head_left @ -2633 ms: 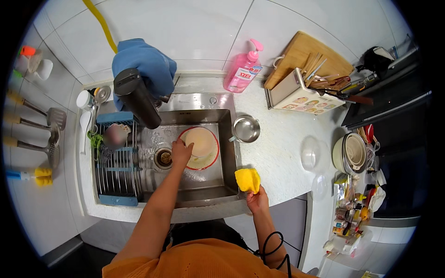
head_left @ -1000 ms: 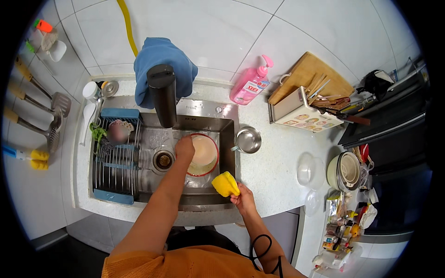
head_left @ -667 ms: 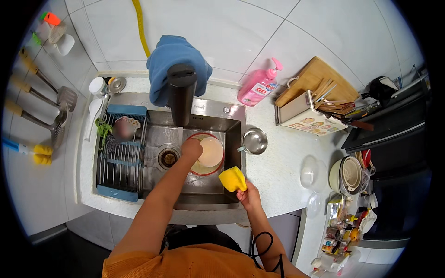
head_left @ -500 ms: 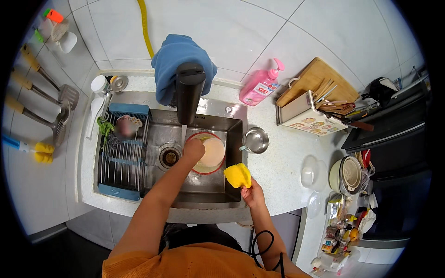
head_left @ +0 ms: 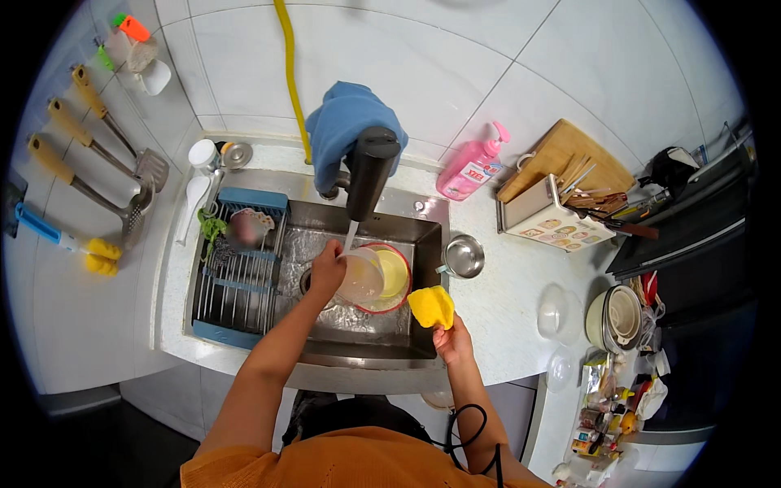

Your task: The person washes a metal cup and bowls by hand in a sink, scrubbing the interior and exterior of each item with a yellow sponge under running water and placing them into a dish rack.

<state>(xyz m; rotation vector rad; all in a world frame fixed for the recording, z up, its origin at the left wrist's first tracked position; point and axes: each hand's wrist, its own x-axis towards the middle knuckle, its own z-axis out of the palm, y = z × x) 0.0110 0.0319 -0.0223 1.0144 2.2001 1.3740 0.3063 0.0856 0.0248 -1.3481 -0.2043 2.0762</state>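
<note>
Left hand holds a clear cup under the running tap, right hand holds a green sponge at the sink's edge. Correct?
Not quite: the sponge in the right hand is yellow, not green, as the head view shows. The rest stands: the left hand holds a clear cup under the running tap.

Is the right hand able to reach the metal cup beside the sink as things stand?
Probably yes. The right hand holds a yellow sponge at the sink's edge, and the metal cup stands just beyond it with nothing between; the sponge occupies the fingers, though.
</note>
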